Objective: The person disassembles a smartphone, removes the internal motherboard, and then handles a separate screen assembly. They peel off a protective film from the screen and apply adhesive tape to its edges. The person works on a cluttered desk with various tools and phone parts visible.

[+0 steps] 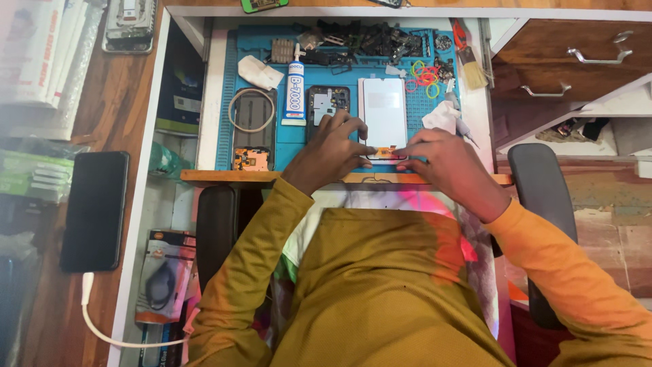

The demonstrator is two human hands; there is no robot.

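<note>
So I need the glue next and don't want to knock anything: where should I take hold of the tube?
Probably around the middle of the glue tube, from above. It lies flat, nozzle pointing away, with the left hand nearest. Bare mat shows along its sides.

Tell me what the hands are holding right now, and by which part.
Both hands, left and right, pinch the near bottom edge of the white phone screen panel lying on the blue mat.

My hands [380, 155] cover the white screen panel's [384, 109] lower end; the parts heap [360, 42] behind is too small to identify.
</note>
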